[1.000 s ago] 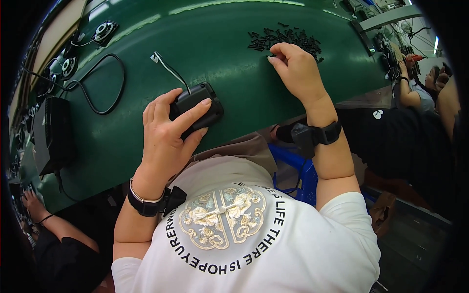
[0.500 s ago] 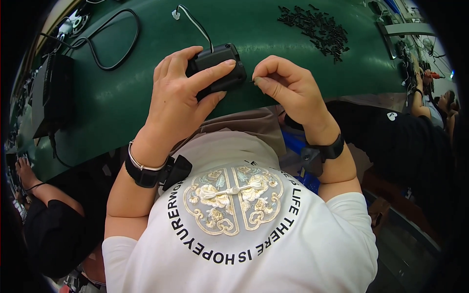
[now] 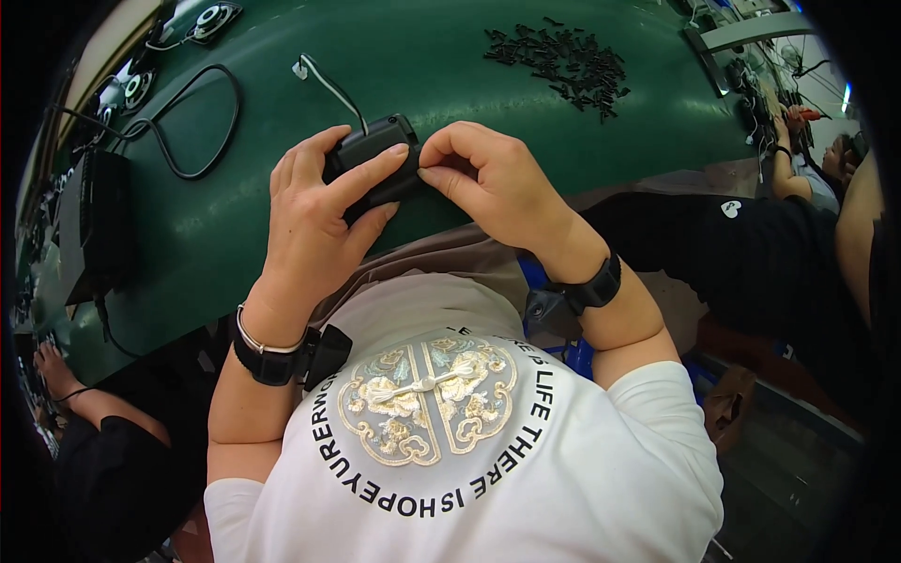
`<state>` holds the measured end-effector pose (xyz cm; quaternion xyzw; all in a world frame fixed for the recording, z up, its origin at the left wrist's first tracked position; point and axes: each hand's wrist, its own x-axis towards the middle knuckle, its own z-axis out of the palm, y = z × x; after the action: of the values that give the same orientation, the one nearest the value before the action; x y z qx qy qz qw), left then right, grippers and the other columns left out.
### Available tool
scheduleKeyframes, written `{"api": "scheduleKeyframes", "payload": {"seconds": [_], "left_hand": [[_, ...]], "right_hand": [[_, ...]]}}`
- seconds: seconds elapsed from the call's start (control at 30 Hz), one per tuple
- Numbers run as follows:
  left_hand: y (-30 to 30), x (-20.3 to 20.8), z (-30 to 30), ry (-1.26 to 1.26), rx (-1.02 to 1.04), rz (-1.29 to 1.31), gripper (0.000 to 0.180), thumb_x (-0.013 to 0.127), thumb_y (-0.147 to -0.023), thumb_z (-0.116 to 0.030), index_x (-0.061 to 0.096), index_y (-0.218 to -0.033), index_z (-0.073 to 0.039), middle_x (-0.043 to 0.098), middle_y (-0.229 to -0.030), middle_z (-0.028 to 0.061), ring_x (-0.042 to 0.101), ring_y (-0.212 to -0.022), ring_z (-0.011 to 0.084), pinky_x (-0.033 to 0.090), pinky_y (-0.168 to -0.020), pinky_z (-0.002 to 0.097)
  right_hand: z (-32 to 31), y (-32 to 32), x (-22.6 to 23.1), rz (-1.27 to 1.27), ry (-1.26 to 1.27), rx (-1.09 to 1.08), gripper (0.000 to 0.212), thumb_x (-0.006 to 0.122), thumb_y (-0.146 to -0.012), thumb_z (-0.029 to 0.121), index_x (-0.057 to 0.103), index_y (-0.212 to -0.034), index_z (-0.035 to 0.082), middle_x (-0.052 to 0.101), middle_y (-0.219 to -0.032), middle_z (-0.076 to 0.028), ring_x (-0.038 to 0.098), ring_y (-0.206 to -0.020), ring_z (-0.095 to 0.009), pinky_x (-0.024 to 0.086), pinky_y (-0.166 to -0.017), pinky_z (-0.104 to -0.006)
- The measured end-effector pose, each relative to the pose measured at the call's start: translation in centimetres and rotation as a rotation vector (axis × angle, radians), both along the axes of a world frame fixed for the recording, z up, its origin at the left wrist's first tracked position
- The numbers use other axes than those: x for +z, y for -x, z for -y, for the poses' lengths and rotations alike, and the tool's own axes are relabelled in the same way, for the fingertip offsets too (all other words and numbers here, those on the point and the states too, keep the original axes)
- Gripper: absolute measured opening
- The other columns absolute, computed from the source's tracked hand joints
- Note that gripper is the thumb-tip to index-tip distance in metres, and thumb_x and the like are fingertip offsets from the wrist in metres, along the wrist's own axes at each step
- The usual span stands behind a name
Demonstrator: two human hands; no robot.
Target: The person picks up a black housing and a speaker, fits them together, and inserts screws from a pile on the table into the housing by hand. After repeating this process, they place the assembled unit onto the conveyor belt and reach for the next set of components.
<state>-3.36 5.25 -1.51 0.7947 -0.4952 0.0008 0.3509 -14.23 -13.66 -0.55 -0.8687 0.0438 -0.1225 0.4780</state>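
Note:
My left hand (image 3: pixel 324 206) is wrapped over a black plastic case (image 3: pixel 383 133) and grips it on the green table. From the far side of the case runs a black-and-white cable (image 3: pixel 330 86), with a small white connector (image 3: pixel 299 68) at its end. My right hand (image 3: pixel 502 183) is closed in a pinch, thumb and forefinger at the right end of the case. What lies between those fingertips is hidden. A loose pile of small black parts (image 3: pixel 572 70), thin and screw-like, lies beyond the right hand.
To the left stand a black power-adapter-like box (image 3: pixel 99 220) and a looped black cable (image 3: pixel 235 122). Small round speaker-like parts (image 3: pixel 214 21) lie at the far left. A metal frame (image 3: pixel 751 36) is at the far right. Other people sit on both sides.
My right hand has moved left, bringing its pinch from beside the case to the case's right end. A tiny dark piece seen at its fingertips is now hidden. The whole view has shifted slightly.

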Motion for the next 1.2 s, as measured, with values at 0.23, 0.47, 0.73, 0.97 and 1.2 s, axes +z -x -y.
{"api": "scheduleKeyframes", "payload": {"seconds": [0.23, 0.47, 0.73, 0.97, 1.2], "left_hand": [[-0.1, -0.1, -0.3, -0.011, 0.008, 0.002, 0.058, 0.080, -0.068, -0.009, 0.069, -0.122, -0.028, 0.054, -0.128, 0.0176, 0.050, -0.117, 0.0361, 0.038, -0.102, 0.0446], [0.0, -0.2, -0.3, -0.013, 0.006, 0.001, 0.059, 0.081, -0.067, -0.009, 0.069, -0.122, -0.027, 0.054, -0.128, 0.0176, 0.050, -0.117, 0.0363, 0.037, -0.102, 0.0448], [-0.3, -0.3, -0.2, -0.007, 0.003, 0.000, 0.055, 0.081, -0.069, -0.012, 0.069, -0.120, -0.029, 0.054, -0.128, 0.0174, 0.050, -0.117, 0.0361, 0.037, -0.102, 0.0458], [-0.4, -0.9, -0.5, 0.028, 0.019, 0.003, 0.053, 0.081, -0.069, -0.014, 0.070, -0.119, -0.031, 0.056, -0.126, 0.0165, 0.051, -0.117, 0.0354, 0.038, -0.102, 0.0462], [-0.3, -1.0, -0.3, 0.037, 0.044, 0.001, 0.052, 0.080, -0.068, -0.014, 0.071, -0.117, -0.030, 0.058, -0.124, 0.0152, 0.052, -0.116, 0.0352, 0.038, -0.102, 0.0465]], "right_hand": [[5.6, 1.7, 0.1, 0.053, 0.000, -0.363, 0.010, 0.069, -0.088, 0.007, 0.066, -0.097, 0.002, 0.062, -0.084, 0.000, 0.057, -0.074, -0.008, 0.048, -0.067, -0.0225], [11.4, 0.1, -0.2, 0.062, 0.636, -0.366, 0.010, 0.067, -0.086, 0.008, 0.068, -0.095, 0.004, 0.062, -0.084, -0.006, 0.061, -0.074, -0.018, 0.050, -0.068, -0.0287], [11.5, -0.6, -0.3, 0.041, 0.718, -0.223, 0.009, 0.064, -0.089, 0.010, 0.066, -0.093, 0.003, 0.062, -0.087, -0.009, 0.062, -0.074, -0.020, 0.050, -0.067, -0.0304], [0.1, 0.9, 1.3, 0.002, -0.461, 0.091, 0.010, 0.070, -0.084, 0.000, 0.067, -0.093, 0.003, 0.062, -0.093, -0.009, 0.061, -0.076, -0.017, 0.048, -0.066, -0.0262], [-2.8, -1.5, -0.6, 0.419, 0.341, 0.160, 0.016, 0.076, -0.075, 0.000, 0.070, -0.089, 0.006, 0.059, -0.091, -0.006, 0.056, -0.085, -0.022, 0.046, -0.072, -0.0309]]}}
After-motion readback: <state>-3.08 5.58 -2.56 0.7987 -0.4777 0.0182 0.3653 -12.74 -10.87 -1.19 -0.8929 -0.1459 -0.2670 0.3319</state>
